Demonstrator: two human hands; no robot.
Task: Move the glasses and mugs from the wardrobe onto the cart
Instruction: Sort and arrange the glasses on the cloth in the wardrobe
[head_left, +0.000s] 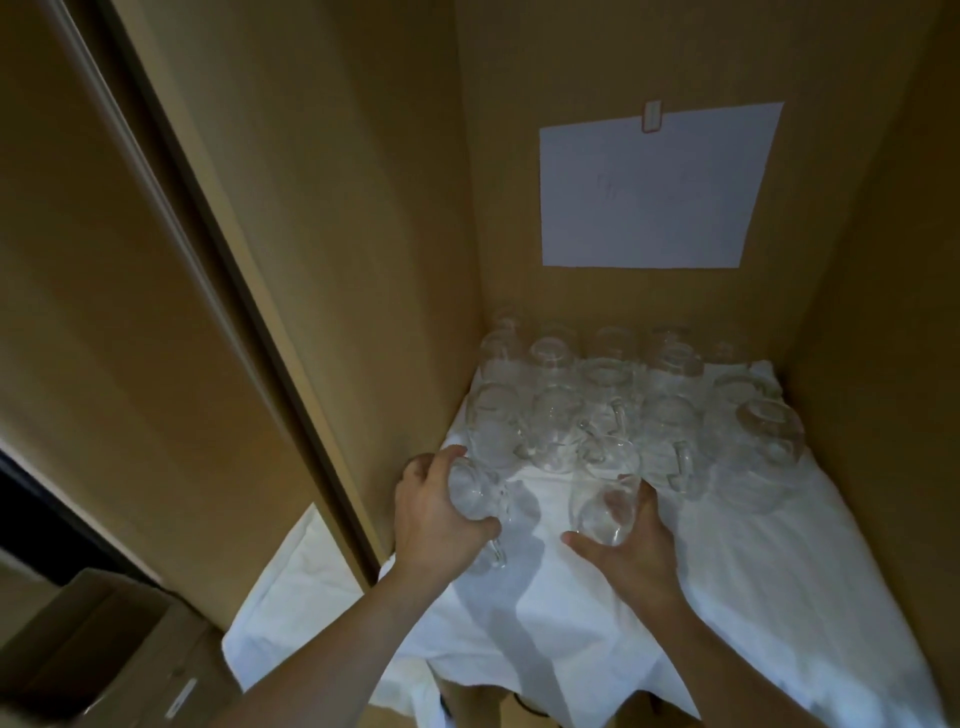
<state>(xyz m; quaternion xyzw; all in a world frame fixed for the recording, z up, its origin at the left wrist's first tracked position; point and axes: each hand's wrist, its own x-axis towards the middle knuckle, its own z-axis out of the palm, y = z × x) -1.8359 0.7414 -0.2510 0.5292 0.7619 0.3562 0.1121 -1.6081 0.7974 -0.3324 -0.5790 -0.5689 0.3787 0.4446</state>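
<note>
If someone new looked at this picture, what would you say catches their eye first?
Probably the two hands at the front of the shelf: the left hand grips one clear glass mug, the right hand holds another glass mug. Behind them a cluster of upturned glassware stands on a white cloth, and a white paper sheet hangs on the back wall.

What we cannot make out inside the wardrobe

We see faint marks on the sheet of paper (654, 187) but cannot read them; the back-row glasses (613, 345) blur together, so we cannot count them or tell mugs from glasses. Our left hand (436, 512) covers part of the mug (475, 493) it grips. The white cloth (727, 597) and cardboard box (104, 649) run off the bottom edge.
</note>
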